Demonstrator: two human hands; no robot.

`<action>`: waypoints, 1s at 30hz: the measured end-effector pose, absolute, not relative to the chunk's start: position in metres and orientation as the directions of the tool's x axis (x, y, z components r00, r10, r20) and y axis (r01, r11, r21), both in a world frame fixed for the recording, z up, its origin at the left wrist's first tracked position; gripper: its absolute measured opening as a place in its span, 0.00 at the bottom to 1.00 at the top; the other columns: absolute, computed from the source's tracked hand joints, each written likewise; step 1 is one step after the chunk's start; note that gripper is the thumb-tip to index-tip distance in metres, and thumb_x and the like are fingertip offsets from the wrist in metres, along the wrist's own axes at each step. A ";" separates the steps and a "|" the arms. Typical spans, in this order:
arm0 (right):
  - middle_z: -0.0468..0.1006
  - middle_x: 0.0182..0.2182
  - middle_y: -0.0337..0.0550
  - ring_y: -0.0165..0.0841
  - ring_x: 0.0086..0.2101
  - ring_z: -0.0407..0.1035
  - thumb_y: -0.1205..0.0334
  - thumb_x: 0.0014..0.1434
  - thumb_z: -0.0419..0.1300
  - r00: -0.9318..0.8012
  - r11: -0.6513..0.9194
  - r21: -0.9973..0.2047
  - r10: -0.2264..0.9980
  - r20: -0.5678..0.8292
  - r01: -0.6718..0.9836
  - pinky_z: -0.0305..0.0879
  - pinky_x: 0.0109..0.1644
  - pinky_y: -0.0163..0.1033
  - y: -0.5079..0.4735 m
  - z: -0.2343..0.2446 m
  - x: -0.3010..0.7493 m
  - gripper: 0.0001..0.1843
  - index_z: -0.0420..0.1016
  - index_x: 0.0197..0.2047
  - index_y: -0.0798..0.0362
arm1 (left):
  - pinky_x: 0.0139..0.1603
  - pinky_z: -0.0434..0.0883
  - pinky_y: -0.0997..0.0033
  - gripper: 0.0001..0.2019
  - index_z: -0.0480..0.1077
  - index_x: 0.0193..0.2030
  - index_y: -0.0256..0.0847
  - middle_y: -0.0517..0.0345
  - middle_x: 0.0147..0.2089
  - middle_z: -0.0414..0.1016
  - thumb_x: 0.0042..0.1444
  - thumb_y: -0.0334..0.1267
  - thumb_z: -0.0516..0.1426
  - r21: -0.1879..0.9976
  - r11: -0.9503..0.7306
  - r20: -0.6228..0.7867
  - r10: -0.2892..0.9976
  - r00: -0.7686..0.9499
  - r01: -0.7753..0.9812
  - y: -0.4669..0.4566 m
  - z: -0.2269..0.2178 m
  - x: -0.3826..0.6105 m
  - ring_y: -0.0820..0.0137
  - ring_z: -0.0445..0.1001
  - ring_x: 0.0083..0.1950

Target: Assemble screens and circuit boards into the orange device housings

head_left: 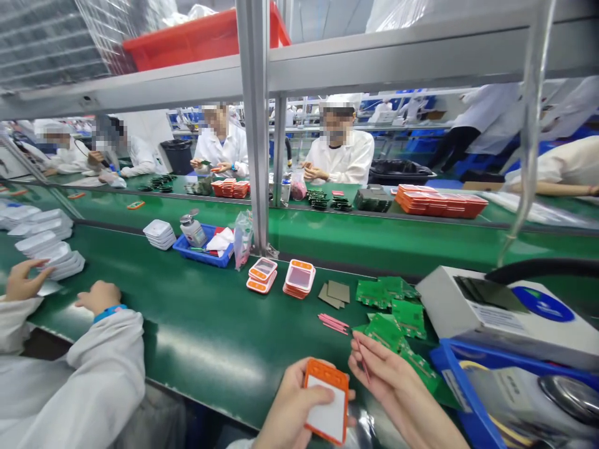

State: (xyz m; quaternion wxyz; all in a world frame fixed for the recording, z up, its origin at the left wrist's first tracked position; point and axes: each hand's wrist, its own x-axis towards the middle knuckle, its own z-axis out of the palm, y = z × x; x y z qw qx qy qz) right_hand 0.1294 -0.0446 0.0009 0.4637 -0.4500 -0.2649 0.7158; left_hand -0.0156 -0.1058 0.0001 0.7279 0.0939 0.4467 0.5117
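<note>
My left hand [292, 402] is closed around an orange plastic frame [327, 372] with a white panel, its thumb lying across the panel. In my right hand [393, 377], just beside the frame, a thin pink strip [363, 360] is pinched between the fingers. More pink strips [333, 323] lie on the green bench beyond that hand. Green circuit boards [408, 318] are spread to the right, and thin grey-brown squares [337, 292] lie behind the strips. Farther back stand a stack of orange-and-white frames [299, 280] and a smaller stack [262, 274].
At right, a blue bin [449, 368] holds a metal-topped bottle, near a white box [496, 324]. A blue tray [206, 249] stands by an upright post [255, 125]. A co-worker's hands [100, 298] rest at left near white shell stacks [51, 252]. People sit opposite.
</note>
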 end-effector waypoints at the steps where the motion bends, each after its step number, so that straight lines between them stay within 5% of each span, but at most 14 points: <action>1: 0.78 0.34 0.44 0.33 0.32 0.74 0.56 0.32 0.78 -0.134 -0.418 -0.807 0.907 -0.400 -0.417 0.75 0.40 0.38 -0.046 0.002 0.132 0.28 0.78 0.38 0.55 | 0.38 0.76 0.57 0.21 0.65 0.40 0.38 0.52 0.37 0.78 0.36 0.30 0.64 0.594 0.448 -0.548 0.833 0.072 -0.668 -0.106 0.003 -0.015 0.52 0.78 0.45; 5: 0.80 0.33 0.45 0.36 0.33 0.76 0.52 0.37 0.75 -0.011 -0.255 -0.922 0.965 -0.263 -0.291 0.76 0.38 0.36 -0.058 0.011 0.133 0.23 0.80 0.36 0.54 | 0.36 0.74 0.63 0.21 0.66 0.41 0.37 0.49 0.39 0.78 0.36 0.31 0.65 0.611 0.399 -0.511 0.858 0.044 -0.684 -0.108 0.018 -0.014 0.55 0.78 0.44; 8: 0.80 0.33 0.43 0.35 0.33 0.76 0.55 0.47 0.70 0.037 0.079 -0.996 0.996 0.078 -0.036 0.75 0.35 0.33 -0.072 0.021 0.127 0.11 0.80 0.33 0.50 | 0.35 0.72 0.69 0.21 0.67 0.42 0.37 0.51 0.37 0.77 0.39 0.33 0.66 0.646 0.374 -0.475 0.879 0.032 -0.666 -0.112 0.029 -0.013 0.62 0.77 0.39; 10: 0.80 0.32 0.40 0.33 0.32 0.75 0.63 0.55 0.64 -0.055 0.385 -0.911 0.923 0.381 0.148 0.74 0.36 0.33 -0.080 0.027 0.122 0.01 0.78 0.33 0.49 | 0.35 0.70 0.73 0.19 0.68 0.42 0.37 0.54 0.37 0.77 0.41 0.34 0.66 0.684 0.350 -0.444 0.896 0.016 -0.640 -0.115 0.035 -0.013 0.68 0.76 0.36; 13: 0.80 0.31 0.37 0.32 0.33 0.74 0.74 0.59 0.56 -0.257 0.680 -0.664 0.733 0.630 0.311 0.69 0.47 0.41 -0.088 0.029 0.118 0.11 0.75 0.36 0.48 | 0.37 0.68 0.76 0.17 0.69 0.41 0.38 0.56 0.38 0.76 0.43 0.35 0.66 0.725 0.321 -0.402 0.916 0.005 -0.610 -0.119 0.041 -0.013 0.72 0.73 0.38; 18: 0.81 0.33 0.38 0.31 0.33 0.74 0.78 0.60 0.52 -0.310 0.738 -0.516 0.661 0.683 0.435 0.60 0.55 0.48 -0.095 0.028 0.118 0.13 0.70 0.38 0.50 | 0.36 0.67 0.76 0.14 0.70 0.40 0.39 0.56 0.38 0.76 0.47 0.37 0.65 0.740 0.343 -0.384 0.922 0.055 -0.579 -0.120 0.047 -0.013 0.72 0.71 0.37; 24: 0.81 0.30 0.37 0.30 0.28 0.72 0.80 0.58 0.52 -0.315 0.748 -0.476 0.640 0.701 0.463 0.57 0.55 0.49 -0.099 0.035 0.117 0.15 0.69 0.39 0.49 | 0.40 0.68 0.73 0.16 0.69 0.43 0.40 0.50 0.45 0.77 0.47 0.38 0.65 0.707 0.394 -0.430 0.899 0.085 -0.588 -0.122 0.050 -0.012 0.63 0.75 0.45; 30: 0.79 0.29 0.38 0.29 0.29 0.72 0.83 0.57 0.53 -0.317 0.753 -0.473 0.635 0.704 0.458 0.54 0.58 0.52 -0.102 0.033 0.116 0.16 0.70 0.40 0.52 | 0.41 0.68 0.72 0.22 0.64 0.50 0.44 0.53 0.46 0.78 0.47 0.36 0.63 0.654 0.432 -0.497 0.864 0.078 -0.620 -0.127 0.047 -0.011 0.63 0.75 0.46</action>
